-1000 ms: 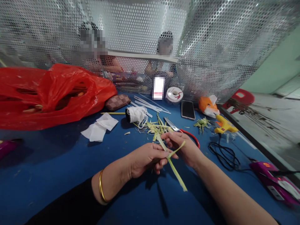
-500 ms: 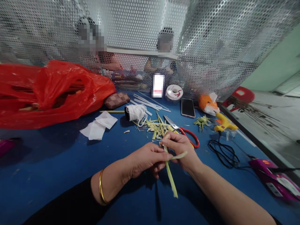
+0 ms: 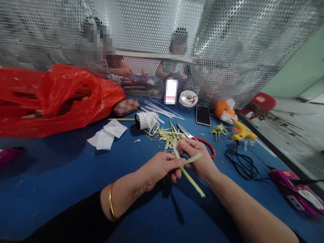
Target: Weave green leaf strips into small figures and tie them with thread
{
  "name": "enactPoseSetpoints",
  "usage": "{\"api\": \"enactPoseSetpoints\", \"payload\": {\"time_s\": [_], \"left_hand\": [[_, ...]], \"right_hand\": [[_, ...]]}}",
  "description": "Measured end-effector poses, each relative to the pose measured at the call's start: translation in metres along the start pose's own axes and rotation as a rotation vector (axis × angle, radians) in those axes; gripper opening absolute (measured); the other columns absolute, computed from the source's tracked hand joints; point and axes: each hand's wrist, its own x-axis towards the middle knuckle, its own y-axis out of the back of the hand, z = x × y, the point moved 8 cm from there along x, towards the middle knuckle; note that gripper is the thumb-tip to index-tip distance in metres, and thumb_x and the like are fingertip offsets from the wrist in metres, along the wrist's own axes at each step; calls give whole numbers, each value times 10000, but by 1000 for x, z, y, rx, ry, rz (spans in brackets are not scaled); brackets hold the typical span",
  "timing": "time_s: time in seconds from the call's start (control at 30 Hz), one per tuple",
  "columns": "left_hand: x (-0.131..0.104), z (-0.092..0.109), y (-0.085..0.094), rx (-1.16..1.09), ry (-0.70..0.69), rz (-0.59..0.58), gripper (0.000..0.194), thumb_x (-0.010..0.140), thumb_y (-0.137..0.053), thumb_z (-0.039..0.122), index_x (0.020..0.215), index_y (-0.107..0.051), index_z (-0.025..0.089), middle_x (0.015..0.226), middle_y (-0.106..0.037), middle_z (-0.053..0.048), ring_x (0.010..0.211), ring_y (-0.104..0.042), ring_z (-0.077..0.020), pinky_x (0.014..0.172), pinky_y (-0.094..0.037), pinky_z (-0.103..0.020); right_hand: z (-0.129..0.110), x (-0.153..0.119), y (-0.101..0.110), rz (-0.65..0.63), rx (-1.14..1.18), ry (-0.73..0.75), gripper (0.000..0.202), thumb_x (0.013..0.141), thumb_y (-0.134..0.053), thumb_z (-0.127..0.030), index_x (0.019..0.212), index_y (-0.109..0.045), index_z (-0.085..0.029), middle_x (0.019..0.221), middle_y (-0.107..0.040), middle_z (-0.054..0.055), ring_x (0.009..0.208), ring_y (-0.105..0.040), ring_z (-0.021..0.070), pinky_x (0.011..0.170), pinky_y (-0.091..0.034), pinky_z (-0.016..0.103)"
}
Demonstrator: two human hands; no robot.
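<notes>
Pale green plant strips [image 3: 192, 180] cross between my hands above the blue table [image 3: 141, 216]. My left hand [image 3: 162, 167] pinches them where they cross; one end slants down to the right. Close on its right, my right hand [image 3: 196, 155] has its thumb and fingers together at the strips' upper part. Just beyond my hands lies a pile of yellow-green scraps [image 3: 168, 135]. Red-handled scissors [image 3: 209, 145] lie partly behind my right hand, blades pointing up and left. A spool of white string [image 3: 146, 120] rests left of the pile.
A red plastic bag [image 3: 96, 91], a checkered pouch [image 3: 126, 107] and white tissue [image 3: 107, 134] lie left. At the right are a phone [image 3: 203, 115], a yellow glue gun [image 3: 243, 131] with cable, and a purple power strip [image 3: 296, 192]. Two people sit behind the perforated screen.
The lower end of the strip has swung to the right and up. My right hand has shifted slightly, and the strips' upper part shows more between my hands.
</notes>
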Motion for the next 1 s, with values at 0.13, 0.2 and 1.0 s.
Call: {"api": "enactPoseSetpoints", "payload": {"time_s": [0.13,0.2,1.0], "left_hand": [[4,3,9,-135,-19,43,448,828,-562,534,923,-701,119,670,-668,-41,498,-525,-82,536,-426,-213],[5,6,15,-195,-30,78,450,831,-558,536,915,-693,115,690,-680,-54,512,-538,-89,540,-435,-220],[8,12,37,-164,-248,392,104,769,-641,199,744,-694,113,485,-566,21,416,-482,-79,440,-412,-195]], "right_hand": [[-9,6,19,128,36,47,393,702,-713,-541,780,-672,-158,637,-578,-5,539,-513,112,473,-427,225],[-11,7,23,141,-32,61,422,708,-691,-579,719,-642,-159,598,-574,-6,533,-519,114,524,-438,237],[-27,-36,-45,-135,-1192,719,313,939,-372,-213,651,-491,-190,625,-562,24,563,-503,139,557,-312,264]]}}
